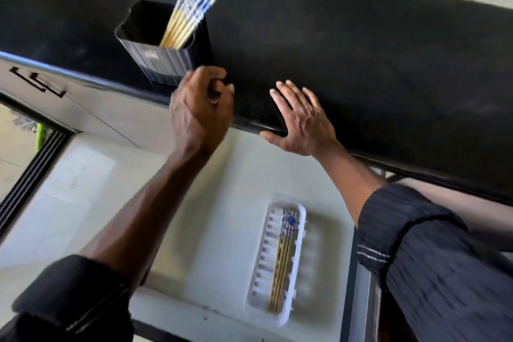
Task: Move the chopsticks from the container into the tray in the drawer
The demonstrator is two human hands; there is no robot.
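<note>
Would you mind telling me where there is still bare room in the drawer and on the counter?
Drawer floor is bare left of the white tray. The counter is bare right of the right hand. It is crowded by the container, where the left hand reaches.

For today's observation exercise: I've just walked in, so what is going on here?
A person is moving chopsticks from a black container on a dark counter into a white tray in the open drawer. A few chopsticks already lie in the tray; a bundle remains in the container. The left hand hovers empty beside the container, and the right hand rests flat on the counter's edge.
</note>
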